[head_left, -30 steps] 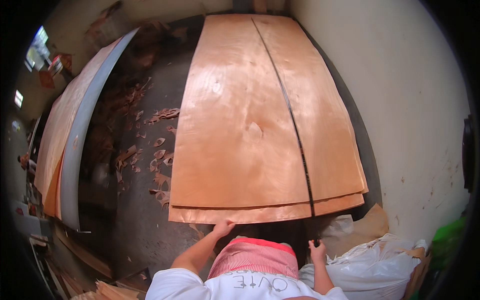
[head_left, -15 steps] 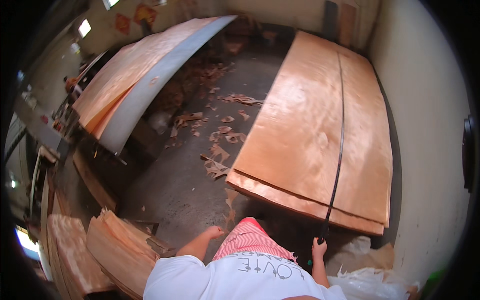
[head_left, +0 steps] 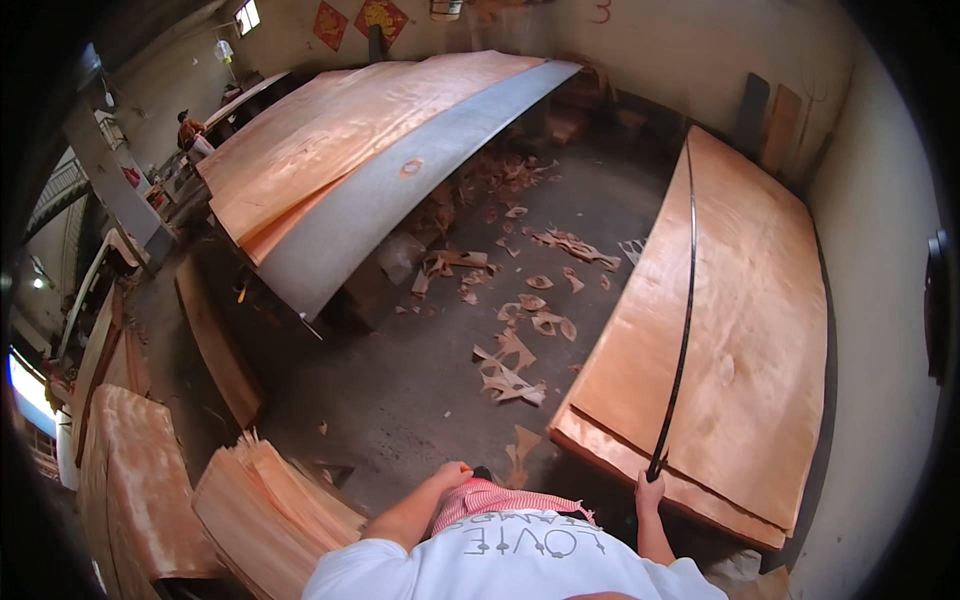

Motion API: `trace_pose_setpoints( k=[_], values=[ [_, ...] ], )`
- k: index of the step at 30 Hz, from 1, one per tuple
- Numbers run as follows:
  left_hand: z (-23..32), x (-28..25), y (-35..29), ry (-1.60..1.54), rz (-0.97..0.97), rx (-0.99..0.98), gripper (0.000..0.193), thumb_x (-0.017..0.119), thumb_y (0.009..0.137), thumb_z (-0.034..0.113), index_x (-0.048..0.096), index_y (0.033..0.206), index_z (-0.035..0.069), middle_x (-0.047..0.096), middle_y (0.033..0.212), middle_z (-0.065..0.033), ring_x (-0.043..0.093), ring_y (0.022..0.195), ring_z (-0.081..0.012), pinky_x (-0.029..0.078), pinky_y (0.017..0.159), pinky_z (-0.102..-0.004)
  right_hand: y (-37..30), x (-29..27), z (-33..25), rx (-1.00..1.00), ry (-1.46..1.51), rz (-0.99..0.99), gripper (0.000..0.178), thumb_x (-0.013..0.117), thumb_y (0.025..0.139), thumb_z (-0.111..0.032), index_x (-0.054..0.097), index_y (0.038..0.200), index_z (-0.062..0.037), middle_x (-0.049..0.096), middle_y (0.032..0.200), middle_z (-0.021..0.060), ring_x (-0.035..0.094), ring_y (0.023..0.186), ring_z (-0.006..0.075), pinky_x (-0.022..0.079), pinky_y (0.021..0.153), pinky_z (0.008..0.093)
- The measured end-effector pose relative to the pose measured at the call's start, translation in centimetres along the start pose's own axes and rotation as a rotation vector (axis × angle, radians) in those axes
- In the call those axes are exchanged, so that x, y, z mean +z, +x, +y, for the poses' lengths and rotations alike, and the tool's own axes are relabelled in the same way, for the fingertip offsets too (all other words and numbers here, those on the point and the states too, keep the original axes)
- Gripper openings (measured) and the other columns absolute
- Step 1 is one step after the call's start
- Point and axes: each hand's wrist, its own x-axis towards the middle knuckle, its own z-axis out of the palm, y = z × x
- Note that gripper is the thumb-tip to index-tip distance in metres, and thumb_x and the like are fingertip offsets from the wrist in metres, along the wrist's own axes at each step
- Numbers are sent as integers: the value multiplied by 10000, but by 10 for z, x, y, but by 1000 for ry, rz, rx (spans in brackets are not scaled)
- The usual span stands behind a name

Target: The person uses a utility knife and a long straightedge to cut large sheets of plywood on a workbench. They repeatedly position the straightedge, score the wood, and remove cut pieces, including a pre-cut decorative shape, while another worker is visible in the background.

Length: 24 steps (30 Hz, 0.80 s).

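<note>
My right hand (head_left: 650, 490) is closed around the thick near end of a long, thin black rod (head_left: 684, 350). The rod reaches away over a tall stack of wood veneer sheets (head_left: 750, 340) on the right, its tip by the stack's far corner. Whether it touches the top sheet I cannot tell. In front of my body, beside the red-and-white striped cloth (head_left: 500, 498) at my waist, my left hand (head_left: 452, 474) has its fingers curled, and no object shows in it.
A wide table of veneer sheets (head_left: 360, 130) with a grey board (head_left: 390, 190) along its edge stands at left. Veneer scraps (head_left: 515, 365) litter the dark floor between. Veneer bundles (head_left: 250, 500) lie at lower left. A pale wall (head_left: 880, 300) bounds the right. Another person (head_left: 190, 130) is far left.
My view has swung left and up, so the stack and table sit further right. The rod's tip now lies nearer the stack's far left corner. My left hand is closer to the striped cloth.
</note>
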Motion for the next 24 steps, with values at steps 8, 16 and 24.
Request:
trace_pose_setpoints(
  k=[8,16,24],
  values=[
    [-167,-220,56,-144,248,-79,343,558,759,387,620,925,93,634,837,-94,604,773,-233,464,689,-338,26,291,-132,-65,71,-272,189,636,754,-200,545,704,-43,447,480,-13,421,375,82,338,354,241],
    [-190,-377,171,-898,311,-355,216,583,809,254,596,899,58,592,743,-7,531,563,-65,405,468,-205,114,528,-242,-33,117,-465,256,613,797,-241,486,656,-69,447,477,-8,418,359,89,311,335,234],
    [-167,-582,301,-782,422,-98,208,537,821,253,542,752,57,521,616,14,463,542,-76,390,495,-252,196,789,-339,-7,111,-752,301,487,856,-365,491,736,-88,438,516,-3,433,418,111,344,391,244]
  ],
)
